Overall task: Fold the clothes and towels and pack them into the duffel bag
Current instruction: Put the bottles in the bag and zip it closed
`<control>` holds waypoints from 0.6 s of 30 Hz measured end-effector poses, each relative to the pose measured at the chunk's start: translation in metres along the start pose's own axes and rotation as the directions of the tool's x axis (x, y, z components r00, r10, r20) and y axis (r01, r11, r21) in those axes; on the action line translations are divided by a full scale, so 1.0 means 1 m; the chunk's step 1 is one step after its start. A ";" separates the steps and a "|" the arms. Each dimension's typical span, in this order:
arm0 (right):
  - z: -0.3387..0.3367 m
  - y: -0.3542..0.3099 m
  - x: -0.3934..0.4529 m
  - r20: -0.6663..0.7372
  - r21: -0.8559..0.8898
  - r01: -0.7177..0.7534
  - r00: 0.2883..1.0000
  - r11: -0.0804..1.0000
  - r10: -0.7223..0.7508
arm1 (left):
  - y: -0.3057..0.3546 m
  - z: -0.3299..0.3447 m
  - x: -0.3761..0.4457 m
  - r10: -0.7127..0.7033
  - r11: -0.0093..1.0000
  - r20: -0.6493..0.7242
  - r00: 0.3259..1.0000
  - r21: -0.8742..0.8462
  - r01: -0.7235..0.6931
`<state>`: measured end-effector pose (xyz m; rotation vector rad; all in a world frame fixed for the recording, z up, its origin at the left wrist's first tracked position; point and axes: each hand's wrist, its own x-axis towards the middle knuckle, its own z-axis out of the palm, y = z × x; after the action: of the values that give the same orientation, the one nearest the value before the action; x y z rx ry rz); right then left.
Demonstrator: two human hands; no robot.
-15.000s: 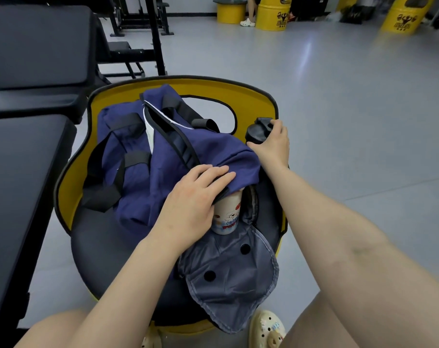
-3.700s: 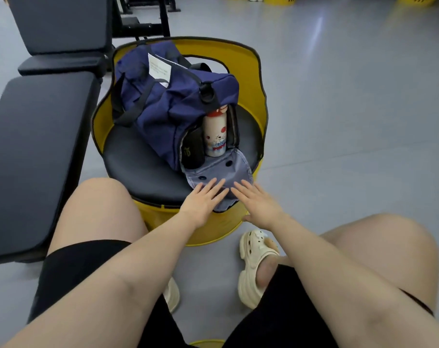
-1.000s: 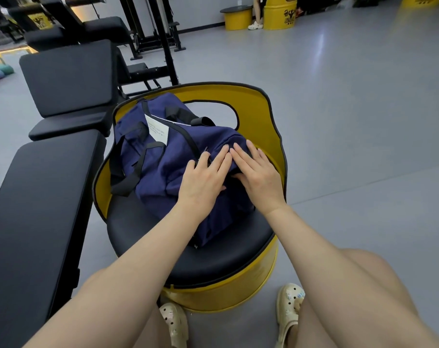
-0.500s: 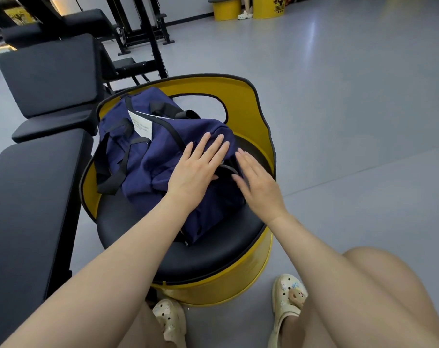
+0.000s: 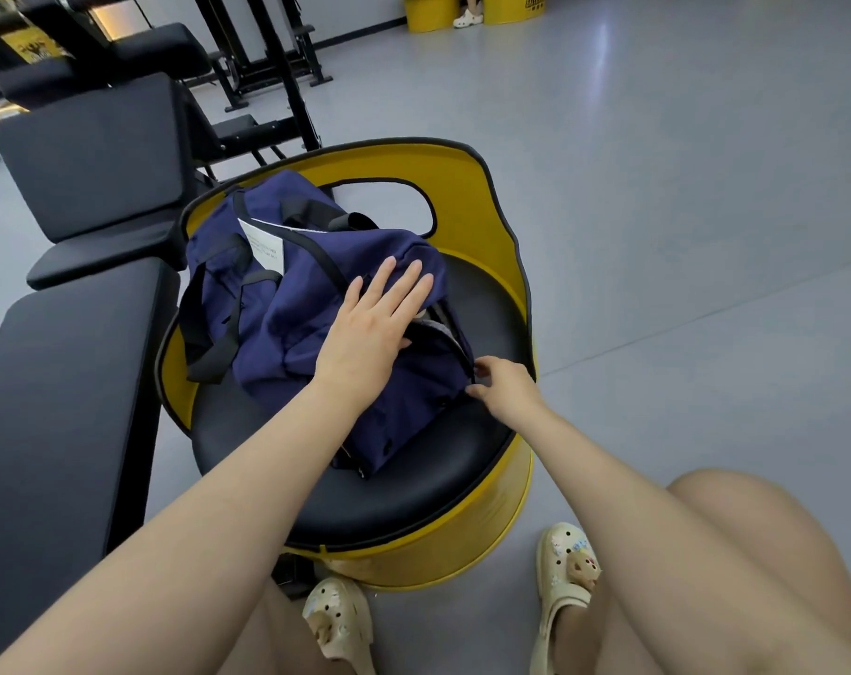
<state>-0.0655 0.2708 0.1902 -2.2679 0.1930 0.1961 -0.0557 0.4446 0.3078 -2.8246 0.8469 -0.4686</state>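
Note:
A navy duffel bag (image 5: 287, 309) with black straps and a white paper tag lies on the black seat of a yellow barrel chair (image 5: 467, 221). My left hand (image 5: 369, 324) lies flat on top of the bag near its right end, fingers straight. My right hand (image 5: 501, 387) is at the bag's right end, fingers curled and pinching at the zipper edge of the end pocket. A grey lining shows in a narrow gap there. No clothes or towels are visible outside the bag.
A black padded gym bench (image 5: 58, 382) runs along the left, with its raised backrest (image 5: 92, 153) behind. Black rack frames (image 5: 267, 65) stand at the back. Yellow barrels (image 5: 428, 9) sit far off. My knees and cream clogs (image 5: 567, 572) are below the chair on the grey floor.
My right hand has slid from the top of the bag down its right end along the pocket edge. My left hand stays flat on the bag. The end pocket flap, open seconds ago, is up.

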 end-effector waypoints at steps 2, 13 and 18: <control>0.003 -0.002 0.003 -0.007 -0.023 -0.014 1.000 1.000 0.014 | 0.000 0.000 -0.001 -0.001 1.000 0.000 1.000 -0.013 0.001; -0.008 -0.005 0.002 0.034 0.123 -0.146 0.989 0.982 0.143 | 0.000 -0.001 -0.003 -0.024 0.998 -0.002 1.000 -0.050 0.024; -0.040 -0.033 -0.007 0.087 0.220 -0.054 0.996 0.974 0.035 | -0.003 -0.004 -0.002 -0.037 0.988 0.006 0.999 -0.150 0.037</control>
<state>-0.0629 0.2619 0.2422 -2.0300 0.2115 0.2777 -0.0569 0.4478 0.3117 -2.9822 0.8656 -0.4212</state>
